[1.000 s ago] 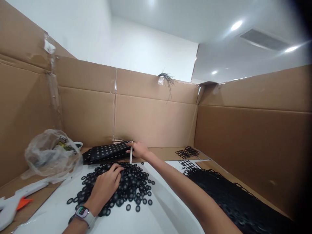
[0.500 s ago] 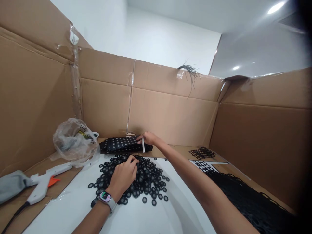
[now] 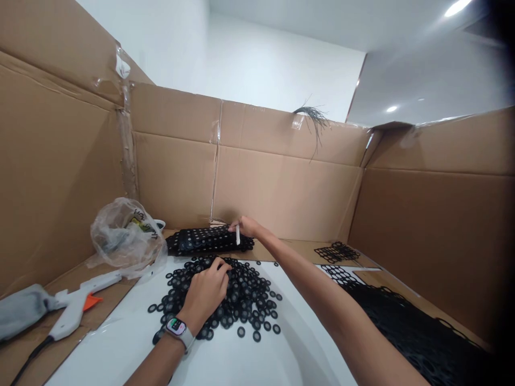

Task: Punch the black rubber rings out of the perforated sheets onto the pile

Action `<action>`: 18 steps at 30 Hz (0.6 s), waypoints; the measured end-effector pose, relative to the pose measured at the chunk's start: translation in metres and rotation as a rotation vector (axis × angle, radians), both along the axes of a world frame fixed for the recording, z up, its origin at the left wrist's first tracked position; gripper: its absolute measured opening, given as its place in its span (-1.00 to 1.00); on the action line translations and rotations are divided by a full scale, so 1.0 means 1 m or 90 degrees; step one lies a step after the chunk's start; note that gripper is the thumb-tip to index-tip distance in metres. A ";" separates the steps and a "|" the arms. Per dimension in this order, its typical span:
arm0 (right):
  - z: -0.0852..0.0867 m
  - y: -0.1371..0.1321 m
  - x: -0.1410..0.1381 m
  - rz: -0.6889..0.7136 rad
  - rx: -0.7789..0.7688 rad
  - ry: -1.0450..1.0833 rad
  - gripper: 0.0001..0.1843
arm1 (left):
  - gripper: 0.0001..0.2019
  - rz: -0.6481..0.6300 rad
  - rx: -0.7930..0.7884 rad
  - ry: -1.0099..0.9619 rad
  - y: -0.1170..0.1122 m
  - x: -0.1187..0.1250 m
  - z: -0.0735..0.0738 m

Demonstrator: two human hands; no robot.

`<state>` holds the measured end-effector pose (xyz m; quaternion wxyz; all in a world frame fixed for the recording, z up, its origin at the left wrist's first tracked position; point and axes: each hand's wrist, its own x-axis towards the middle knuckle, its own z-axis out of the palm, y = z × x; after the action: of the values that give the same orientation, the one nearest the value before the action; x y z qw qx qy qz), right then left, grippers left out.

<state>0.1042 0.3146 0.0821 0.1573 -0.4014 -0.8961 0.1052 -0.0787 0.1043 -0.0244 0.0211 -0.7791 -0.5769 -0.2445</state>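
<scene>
Resting on the pile of rings [image 3: 241, 300], the left hand [image 3: 206, 292] has its fingers bent down among them; I cannot tell whether its grip is closed on one. A watch [image 3: 177, 326] sits on that wrist. Just behind the pile, the right hand [image 3: 245, 227] has its grip clamped on a white stick [image 3: 237, 236], which points down against the view of a black dotted sheet [image 3: 201, 239]. That sheet lies folded beyond the pile. The pile itself spreads over the white surface [image 3: 225, 362], with a few loose rings [image 3: 256, 336] at its near and right edges. To the left of the pile sits a clear bag [image 3: 120, 238], partly hiding a white cup [image 3: 161, 223]. Farther left of the pile and nearer lies a glue gun [image 3: 74, 316], its trigger [image 3: 92, 301] orange. To the right of the pile, past the right arm [image 3: 322, 295], lies a large black mesh [image 3: 398, 321], with a small mesh [image 3: 337, 252] behind it. Cardboard [image 3: 281, 193] stands behind the pile, a dark tuft [image 3: 314, 114] taped near its top.
</scene>
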 end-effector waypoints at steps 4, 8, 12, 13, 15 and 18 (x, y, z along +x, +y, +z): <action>-0.003 -0.004 0.000 -0.011 -0.003 0.021 -0.62 | -0.61 -0.001 -0.002 0.000 0.000 0.000 0.001; -0.003 -0.004 0.001 -0.008 -0.024 0.020 -0.64 | -0.60 0.001 -0.008 -0.002 0.000 0.001 0.002; -0.001 -0.003 0.002 -0.008 -0.036 0.025 -0.63 | -0.60 0.002 -0.014 -0.006 -0.002 0.002 0.004; -0.001 -0.003 0.002 -0.010 -0.035 0.030 -0.63 | -0.60 0.001 -0.015 -0.007 -0.002 0.002 0.005; 0.000 -0.004 0.001 -0.017 -0.027 0.042 -0.63 | -0.60 -0.001 -0.016 -0.010 -0.002 0.002 0.005; 0.000 -0.009 -0.003 -0.044 0.005 0.067 -0.63 | -0.60 -0.005 -0.015 -0.016 -0.002 0.001 0.004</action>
<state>0.1013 0.3061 0.0819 0.2094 -0.4254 -0.8726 0.1176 -0.0772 0.1026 -0.0205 0.0034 -0.7786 -0.5766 -0.2476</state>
